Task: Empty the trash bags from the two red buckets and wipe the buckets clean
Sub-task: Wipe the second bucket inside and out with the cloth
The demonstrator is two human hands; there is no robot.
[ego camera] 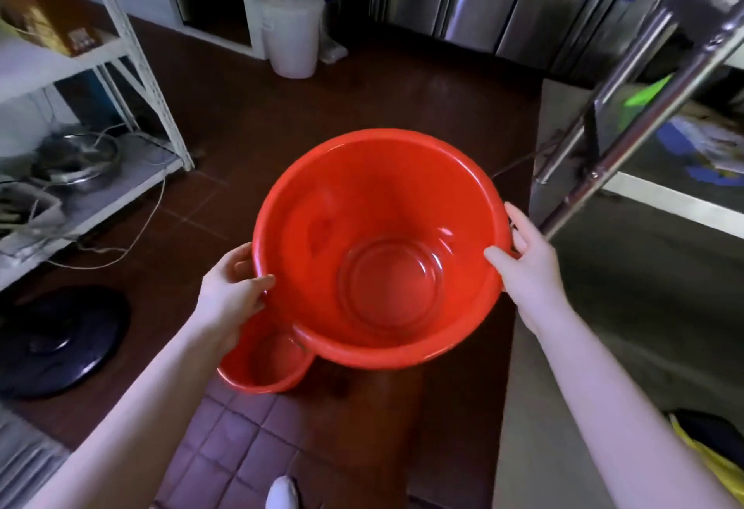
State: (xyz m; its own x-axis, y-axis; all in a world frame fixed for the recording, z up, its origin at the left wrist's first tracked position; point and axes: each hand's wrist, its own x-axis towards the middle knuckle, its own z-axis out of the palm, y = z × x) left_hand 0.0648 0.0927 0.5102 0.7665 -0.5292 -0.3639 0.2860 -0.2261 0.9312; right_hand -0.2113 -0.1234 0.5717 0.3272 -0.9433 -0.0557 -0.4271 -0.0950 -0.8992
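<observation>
We hold one red bucket (378, 202) above the tiled floor (249, 448), our left hand (231, 291) and right hand (527, 263) each gripping its rim, thumb inside. There is no bag in it, and the inside is bare and glossy. The second red bucket (265, 363) stands on the floor just under our left hand, also bagless. So the emptying looks done, but no cloth is in view and we cannot tell whether either bucket has been wiped
</observation>
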